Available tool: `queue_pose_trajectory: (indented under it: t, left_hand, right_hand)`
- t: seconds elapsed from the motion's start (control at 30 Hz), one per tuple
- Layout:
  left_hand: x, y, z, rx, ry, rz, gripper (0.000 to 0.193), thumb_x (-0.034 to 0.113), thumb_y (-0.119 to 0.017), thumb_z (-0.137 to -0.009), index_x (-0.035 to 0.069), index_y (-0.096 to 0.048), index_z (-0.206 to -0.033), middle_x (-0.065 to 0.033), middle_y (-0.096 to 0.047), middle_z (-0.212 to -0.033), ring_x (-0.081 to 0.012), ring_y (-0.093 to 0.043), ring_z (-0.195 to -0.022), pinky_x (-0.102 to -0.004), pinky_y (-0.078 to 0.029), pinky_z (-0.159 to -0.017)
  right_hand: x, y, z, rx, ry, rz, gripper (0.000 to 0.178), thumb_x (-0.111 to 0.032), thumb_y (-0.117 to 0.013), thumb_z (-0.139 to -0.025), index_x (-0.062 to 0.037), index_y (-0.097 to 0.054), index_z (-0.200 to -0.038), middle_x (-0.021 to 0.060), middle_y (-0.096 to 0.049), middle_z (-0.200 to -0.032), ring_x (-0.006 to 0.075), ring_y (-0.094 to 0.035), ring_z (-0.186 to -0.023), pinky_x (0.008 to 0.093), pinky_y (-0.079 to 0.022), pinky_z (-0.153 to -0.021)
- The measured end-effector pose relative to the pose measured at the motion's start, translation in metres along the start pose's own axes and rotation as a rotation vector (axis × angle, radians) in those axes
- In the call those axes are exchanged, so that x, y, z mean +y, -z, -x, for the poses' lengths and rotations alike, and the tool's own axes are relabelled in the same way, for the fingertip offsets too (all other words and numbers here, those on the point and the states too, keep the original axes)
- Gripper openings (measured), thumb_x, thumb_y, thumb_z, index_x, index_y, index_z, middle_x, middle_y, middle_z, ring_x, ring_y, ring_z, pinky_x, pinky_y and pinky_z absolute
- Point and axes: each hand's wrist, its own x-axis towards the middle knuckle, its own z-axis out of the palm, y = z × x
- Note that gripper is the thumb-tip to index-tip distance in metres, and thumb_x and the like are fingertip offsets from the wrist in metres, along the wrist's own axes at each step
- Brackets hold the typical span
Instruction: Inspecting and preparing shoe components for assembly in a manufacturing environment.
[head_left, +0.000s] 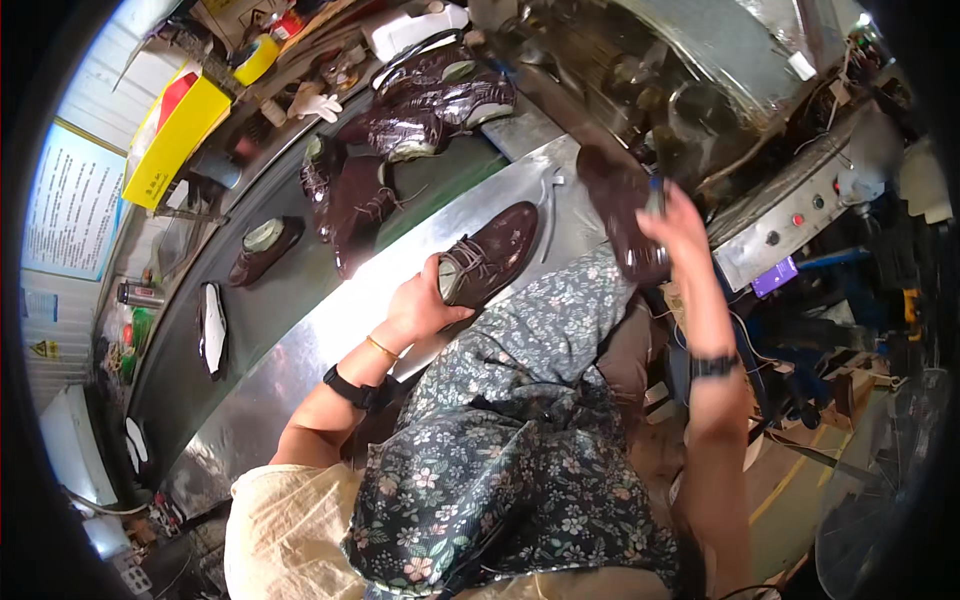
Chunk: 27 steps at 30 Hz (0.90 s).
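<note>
My left hand [418, 303] grips the heel end of a dark brown lace-up shoe [495, 250] lying on the metal bench top. Its toe points up and to the right, and the laces are threaded. Past the bench's right side, my right hand [675, 230] holds a second dark brown shoe [620, 205] at its opening, with the toe away from me. Motion blurs this hand and shoe somewhat. A thin curved metal tool [547, 220] lies just right of the first shoe's toe.
Beyond the bench edge [300, 350], a dark conveyor belt [255, 310] carries several brown shoes [360, 205] and a pale-soled piece [211, 330]. More glossy shoes [440, 100] are heaped at the back. A control panel with buttons [790, 230] stands at right; a yellow box [175, 135] is far left.
</note>
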Motion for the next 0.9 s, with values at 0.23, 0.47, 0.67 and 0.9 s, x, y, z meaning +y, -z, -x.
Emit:
queue_pose_trajectory:
  t: [0.23, 0.47, 0.67, 0.9]
  left_hand:
    - [-0.004, 0.012, 0.023, 0.062, -0.149, 0.264, 0.087, 0.032, -0.087, -0.065, 0.005, -0.045, -0.137, -0.0209, -0.066, -0.109, -0.0356, -0.065, -0.102, -0.0413, -0.052, -0.088]
    - [0.042, 0.062, 0.038, 0.313, -0.985, -0.053, 0.074, 0.011, -0.079, -0.056, 0.015, -0.06, -0.127, -0.0145, -0.059, -0.128, -0.0363, -0.059, -0.112, -0.0439, -0.05, -0.094]
    - [0.119, 0.038, -0.003, 0.393, -0.934, 0.052, 0.07, 0.007, -0.077, -0.069, 0.009, -0.053, -0.134, -0.0205, -0.052, -0.135, -0.0368, -0.054, -0.121, -0.0437, -0.044, -0.102]
    - [0.134, -0.002, 0.023, 0.04, -1.121, -0.018, 0.056, 0.012, -0.075, -0.077, 0.003, -0.055, -0.129, -0.0188, -0.067, -0.095, -0.0357, -0.065, -0.084, -0.0413, -0.054, -0.076]
  right_hand:
    - [0.033, -0.063, -0.121, -0.059, 0.415, 0.764, 0.047, -0.015, -0.068, -0.087, 0.0, -0.054, -0.129, 0.0148, -0.068, -0.113, 0.0202, -0.069, -0.088, 0.0333, -0.053, -0.08]
    - [-0.008, -0.082, 0.044, -0.718, -0.737, -0.591, 0.08, -0.038, -0.066, -0.088, -0.0041, -0.027, -0.15, 0.0175, -0.052, -0.137, 0.0229, -0.059, -0.114, 0.0355, -0.053, -0.09]
    - [-0.05, -0.045, 0.2, -0.113, -0.281, -0.437, 0.085, -0.012, -0.063, -0.074, -0.0047, -0.028, -0.151, 0.0103, -0.044, -0.145, 0.0174, -0.045, -0.128, 0.0301, -0.035, -0.107]
    - [-0.129, 0.139, 0.311, 0.754, 0.383, 0.546, 0.075, -0.005, -0.077, -0.07, -0.0068, -0.05, -0.14, 0.0132, -0.048, -0.142, 0.022, -0.049, -0.127, 0.0342, -0.037, -0.106]
